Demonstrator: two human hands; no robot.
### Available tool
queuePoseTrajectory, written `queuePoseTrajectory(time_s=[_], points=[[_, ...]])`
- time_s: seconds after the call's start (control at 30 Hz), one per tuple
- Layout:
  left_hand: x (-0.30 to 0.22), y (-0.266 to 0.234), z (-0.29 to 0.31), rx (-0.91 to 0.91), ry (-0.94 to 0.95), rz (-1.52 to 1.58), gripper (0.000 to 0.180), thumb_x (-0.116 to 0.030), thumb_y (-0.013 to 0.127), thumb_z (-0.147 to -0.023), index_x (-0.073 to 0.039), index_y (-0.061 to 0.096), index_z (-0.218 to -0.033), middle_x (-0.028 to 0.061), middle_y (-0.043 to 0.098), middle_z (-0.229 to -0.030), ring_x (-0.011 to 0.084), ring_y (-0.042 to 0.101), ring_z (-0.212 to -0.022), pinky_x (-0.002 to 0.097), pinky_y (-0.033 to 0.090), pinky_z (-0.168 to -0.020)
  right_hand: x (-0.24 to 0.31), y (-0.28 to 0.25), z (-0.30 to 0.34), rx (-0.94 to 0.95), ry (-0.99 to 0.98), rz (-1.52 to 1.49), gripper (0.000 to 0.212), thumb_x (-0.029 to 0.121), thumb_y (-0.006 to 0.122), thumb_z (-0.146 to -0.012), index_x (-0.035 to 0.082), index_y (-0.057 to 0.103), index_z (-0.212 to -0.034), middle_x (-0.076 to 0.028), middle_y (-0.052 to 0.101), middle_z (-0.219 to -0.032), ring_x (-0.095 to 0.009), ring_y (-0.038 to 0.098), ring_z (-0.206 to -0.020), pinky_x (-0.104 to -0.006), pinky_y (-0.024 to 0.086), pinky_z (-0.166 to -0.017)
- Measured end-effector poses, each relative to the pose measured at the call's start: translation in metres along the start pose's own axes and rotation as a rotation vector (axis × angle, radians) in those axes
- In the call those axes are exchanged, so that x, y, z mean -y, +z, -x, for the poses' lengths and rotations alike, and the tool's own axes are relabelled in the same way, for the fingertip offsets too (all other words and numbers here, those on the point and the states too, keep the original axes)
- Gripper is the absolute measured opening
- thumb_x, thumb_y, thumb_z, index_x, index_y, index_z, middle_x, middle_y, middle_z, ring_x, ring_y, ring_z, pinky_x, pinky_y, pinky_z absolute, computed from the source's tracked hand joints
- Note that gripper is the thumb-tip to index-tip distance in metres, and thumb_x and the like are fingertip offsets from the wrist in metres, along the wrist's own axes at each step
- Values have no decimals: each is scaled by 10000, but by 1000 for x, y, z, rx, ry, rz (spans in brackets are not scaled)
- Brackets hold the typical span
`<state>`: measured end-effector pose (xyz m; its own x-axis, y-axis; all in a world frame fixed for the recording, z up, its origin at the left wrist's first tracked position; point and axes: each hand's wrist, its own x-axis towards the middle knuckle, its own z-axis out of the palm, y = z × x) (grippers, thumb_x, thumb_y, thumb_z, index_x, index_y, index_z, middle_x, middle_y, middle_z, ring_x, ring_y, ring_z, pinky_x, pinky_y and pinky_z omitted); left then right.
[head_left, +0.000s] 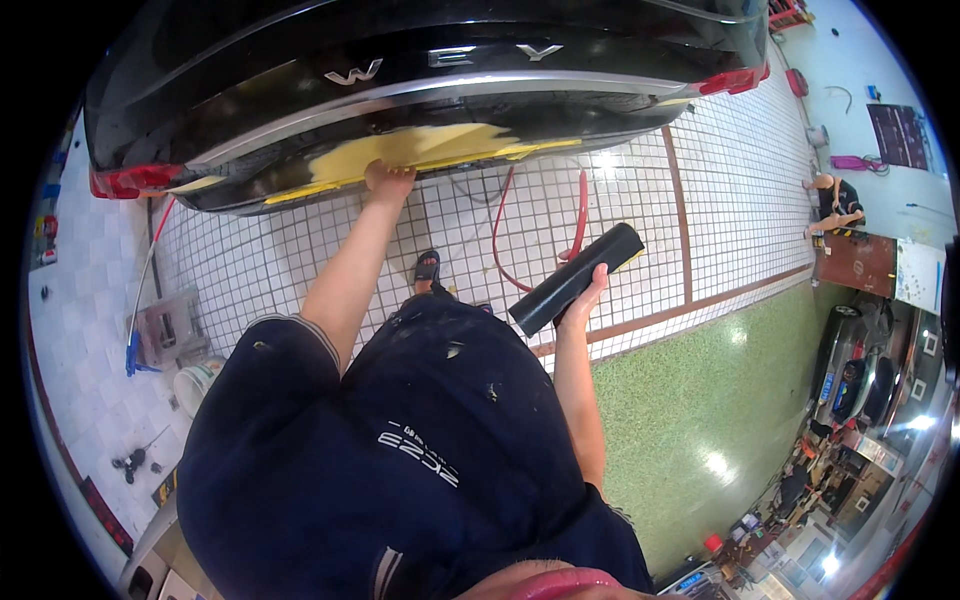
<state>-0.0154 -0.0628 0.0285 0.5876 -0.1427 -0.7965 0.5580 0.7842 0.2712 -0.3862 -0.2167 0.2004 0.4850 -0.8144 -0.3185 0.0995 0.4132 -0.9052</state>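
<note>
The rear bumper (590, 128) of a black car is in front of me, with a wide patch of yellow filler (455, 143) along it. My left hand (388, 178) reaches forward and lies against the lower part of that patch, holding nothing that I can see; its fingertips are partly hidden. In my right hand (584, 297), out to the right and away from the car, is a long black sanding block (575, 282). Fingers and thumb wrap its near side, and a little yellow shows along its far right edge.
A red hose (498, 230) curls over the white tiled floor (455, 215). Left of me stand a white bucket (195, 384) and a clear plastic box (170, 325). A person (838, 205) is at the far right beside a brown panel (855, 262); another car (845, 350) is behind.
</note>
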Motion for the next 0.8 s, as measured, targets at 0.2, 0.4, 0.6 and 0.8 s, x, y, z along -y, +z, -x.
queuePoseTrajectory(time_s=[0.2, 0.4, 0.6, 0.8], points=[[-11, -16, -15, 67, -1, -23, 470, -448, 417, -1040, -168, 465, -1415, 59, 453, -1473, 244, 448, -1365, 511, 319, -1189, 4, 8, 8, -20, -1, -12, 767, 748, 497, -970, 0, 629, -1068, -60, 580, -741, -149, 583, -616, -282, 480, -542], [0, -10, 6, 21, 2, 11, 455, -388, 468, -1039, -160, 463, -1433, 38, 479, -1458, 237, 460, -1357, 472, 354, -1138, 5, 2, 8, -27, 9, -28, 742, 742, 503, -971, 13, 621, -1049, -52, 561, -743, -146, 568, -626, -283, 483, -552], [-2, -6, 19, 19, 8, 7, 458, -380, 476, -1036, -143, 478, -1428, 40, 481, -1466, 218, 438, -1397, 457, 302, -1189, 2, -3, 6, -25, 35, -52, 735, 732, 499, -973, 13, 621, -1068, -45, 564, -762, -141, 565, -636, -277, 468, -552], [-2, -3, 15, -27, 26, -4, 379, -361, 482, -1036, -163, 524, -1357, 23, 535, -1378, 197, 489, -1302, 435, 348, -1129, 2, -1, 9, -58, 44, -62, 757, 755, 495, -962, 13, 611, -1057, -38, 540, -741, -138, 541, -619, -279, 446, -543]])
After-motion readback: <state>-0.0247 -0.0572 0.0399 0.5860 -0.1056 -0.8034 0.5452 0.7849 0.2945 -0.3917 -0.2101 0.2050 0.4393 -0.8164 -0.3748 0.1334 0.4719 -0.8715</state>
